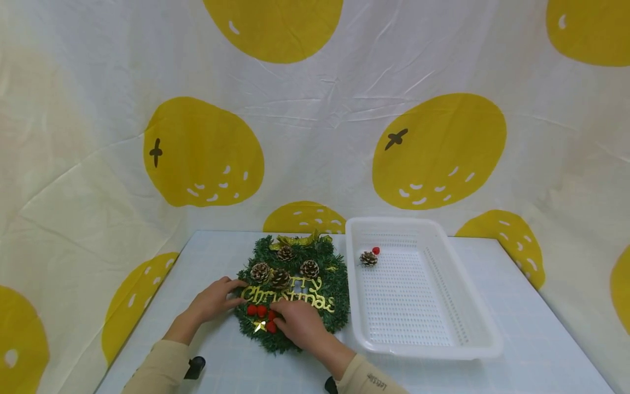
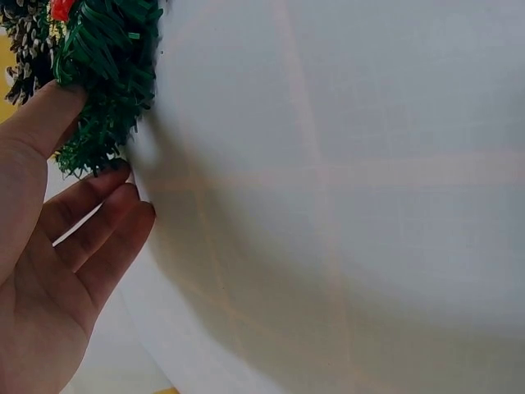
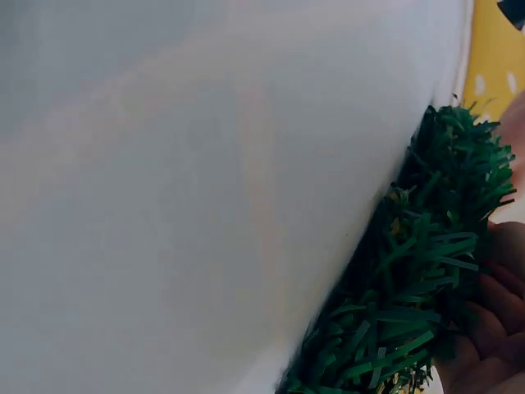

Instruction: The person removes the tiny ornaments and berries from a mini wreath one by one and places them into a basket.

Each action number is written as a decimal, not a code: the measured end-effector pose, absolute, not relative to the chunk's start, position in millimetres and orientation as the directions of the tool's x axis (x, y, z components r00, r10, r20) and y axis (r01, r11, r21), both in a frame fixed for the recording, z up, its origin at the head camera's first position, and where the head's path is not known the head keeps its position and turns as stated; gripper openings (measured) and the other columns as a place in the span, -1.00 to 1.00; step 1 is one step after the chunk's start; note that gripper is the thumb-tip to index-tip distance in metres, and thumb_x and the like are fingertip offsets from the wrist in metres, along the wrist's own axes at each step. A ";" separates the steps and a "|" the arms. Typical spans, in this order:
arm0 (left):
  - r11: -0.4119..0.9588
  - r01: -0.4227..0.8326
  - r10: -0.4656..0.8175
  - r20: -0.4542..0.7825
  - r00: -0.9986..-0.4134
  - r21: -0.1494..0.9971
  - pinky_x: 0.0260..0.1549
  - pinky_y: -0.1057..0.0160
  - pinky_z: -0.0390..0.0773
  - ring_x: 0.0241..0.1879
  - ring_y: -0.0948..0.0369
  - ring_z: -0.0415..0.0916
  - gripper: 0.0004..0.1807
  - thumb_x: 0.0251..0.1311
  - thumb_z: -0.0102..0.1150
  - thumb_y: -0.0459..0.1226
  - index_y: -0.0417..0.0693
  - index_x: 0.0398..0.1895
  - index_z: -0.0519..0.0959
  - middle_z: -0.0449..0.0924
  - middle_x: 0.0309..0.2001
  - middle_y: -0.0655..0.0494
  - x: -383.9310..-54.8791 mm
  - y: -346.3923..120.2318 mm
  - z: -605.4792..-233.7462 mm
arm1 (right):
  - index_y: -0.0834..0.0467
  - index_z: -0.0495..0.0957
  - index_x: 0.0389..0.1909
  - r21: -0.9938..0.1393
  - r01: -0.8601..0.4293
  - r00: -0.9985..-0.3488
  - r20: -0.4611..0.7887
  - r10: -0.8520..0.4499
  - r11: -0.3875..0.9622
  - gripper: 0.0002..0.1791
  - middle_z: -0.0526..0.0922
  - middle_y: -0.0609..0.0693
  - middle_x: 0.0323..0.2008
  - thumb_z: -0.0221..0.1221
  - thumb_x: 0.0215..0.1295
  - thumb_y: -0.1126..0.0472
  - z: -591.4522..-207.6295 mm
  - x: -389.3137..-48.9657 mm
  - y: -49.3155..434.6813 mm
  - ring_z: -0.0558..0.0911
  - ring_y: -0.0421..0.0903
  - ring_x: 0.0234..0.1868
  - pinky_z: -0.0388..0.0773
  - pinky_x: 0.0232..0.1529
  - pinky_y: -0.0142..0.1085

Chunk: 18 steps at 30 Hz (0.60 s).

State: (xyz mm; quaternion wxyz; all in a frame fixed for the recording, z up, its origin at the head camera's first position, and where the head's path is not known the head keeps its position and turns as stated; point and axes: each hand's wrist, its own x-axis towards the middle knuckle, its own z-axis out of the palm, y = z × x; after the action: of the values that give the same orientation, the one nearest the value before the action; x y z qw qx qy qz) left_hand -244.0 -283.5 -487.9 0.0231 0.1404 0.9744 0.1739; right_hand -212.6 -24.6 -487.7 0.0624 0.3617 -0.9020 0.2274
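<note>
A green tinsel Christmas wreath (image 1: 342, 295) lies on the table, with pine cones, gold "Merry Christmas" lettering (image 1: 290, 295), a gold ribbon and a gold star (image 1: 259, 326) on it. My left hand (image 1: 211, 301) holds the wreath's left edge; in the left wrist view its thumb lies on the tinsel and the other fingertips are at the rim. Across the wreath's lower part reaches my right hand (image 1: 301, 323), its thumb and index finger pinching at a red berry (image 1: 272, 314) in a cluster of several. In the right wrist view tinsel partly hides its curled fingers (image 3: 496, 308).
Right beside the wreath stands a white plastic basket (image 1: 472, 306) holding a pine cone (image 1: 368, 259) and a red berry (image 1: 376, 250). A pale checked cloth covers the table (image 1: 216, 361). Fabric printed with yellow fruit (image 1: 204, 153) hangs behind and at the sides.
</note>
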 end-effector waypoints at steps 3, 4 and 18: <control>0.901 0.267 0.280 0.011 -0.960 0.342 -0.23 -0.04 0.55 -0.15 0.04 0.52 -0.54 0.17 0.34 -0.04 0.02 0.10 0.60 0.51 -0.13 0.02 -243.7 -283.3 -489.0 | 0.04 0.70 -0.01 -0.341 -0.683 -0.730 0.296 -0.616 0.646 -0.71 0.73 -0.10 -0.12 0.35 0.23 0.19 -488.4 -211.6 -26.3 0.70 -0.19 -0.17 0.61 -0.26 -0.38; 0.901 0.272 0.284 0.015 -0.959 0.339 -0.23 -0.04 0.55 -0.15 0.03 0.52 -0.54 0.17 0.34 -0.03 0.02 0.10 0.60 0.51 -0.13 0.02 -243.8 -283.3 -488.9 | 0.04 0.70 -0.01 -0.338 -0.681 -0.732 0.303 -0.610 0.649 -0.71 0.73 -0.09 -0.13 0.35 0.23 0.19 -488.2 -211.5 -27.0 0.70 -0.20 -0.21 0.61 -0.29 -0.39; 0.895 0.274 0.287 0.015 -0.958 0.351 -0.22 -0.06 0.55 -0.14 0.01 0.52 -0.54 0.16 0.34 -0.02 0.02 0.10 0.60 0.51 -0.11 0.00 -241.0 -282.0 -486.6 | -0.08 0.73 -0.09 -0.267 -0.689 -0.720 0.358 -0.595 0.673 -0.74 0.75 -0.11 -0.22 0.38 0.19 0.19 -487.5 -207.2 -29.9 0.71 -0.19 -0.32 0.43 -0.65 -0.46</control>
State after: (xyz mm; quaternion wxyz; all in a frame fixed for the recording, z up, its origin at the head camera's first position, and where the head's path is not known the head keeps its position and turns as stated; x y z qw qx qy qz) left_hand -241.0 -282.0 -486.6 0.0184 0.1443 0.9733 0.1776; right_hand -207.2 -29.9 -487.5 0.1212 0.3542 -0.9066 0.1949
